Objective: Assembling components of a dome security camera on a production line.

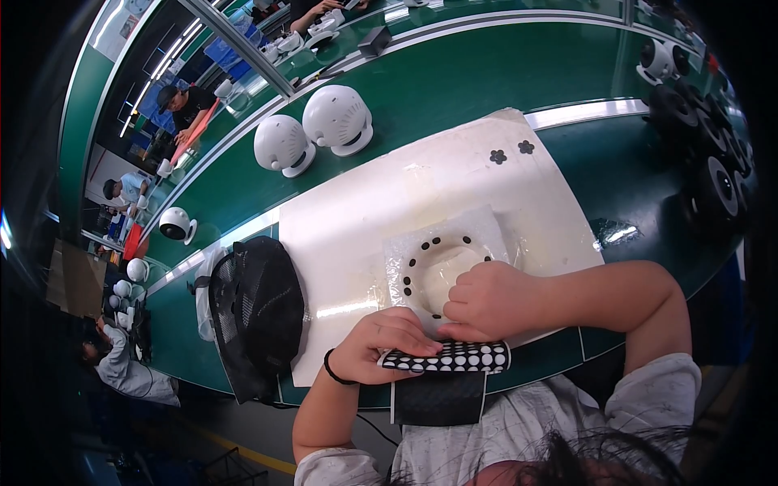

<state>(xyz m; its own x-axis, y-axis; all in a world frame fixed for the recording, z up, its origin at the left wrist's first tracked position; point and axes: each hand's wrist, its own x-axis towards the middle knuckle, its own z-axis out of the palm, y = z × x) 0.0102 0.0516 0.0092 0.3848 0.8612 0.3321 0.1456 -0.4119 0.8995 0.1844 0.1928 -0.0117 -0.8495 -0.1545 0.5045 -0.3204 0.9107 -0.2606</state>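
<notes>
My left hand (387, 343) holds the near end of a dotted sticker sheet (466, 357), its thumb and fingers closed on it. The sheet is black with rows of white round spots, folded over, and its plain dark part hangs over the table's front edge. My right hand (493, 301) is curled into a pinch at the near right side of a round white part (438, 274). Whatever its fingertips hold is hidden. Several small black round pads dot the rim of the white part, which rests on a translucent wrapping sheet (395, 253).
A white board (340, 223) covers the green table. Left of it lies a black mesh bag (258, 312). Two white camera-like devices (336, 120) stand behind. Two dark flower-shaped pieces (498, 156) lie at the far right; black round parts (713, 178) are stacked beyond. Other people sit along the line.
</notes>
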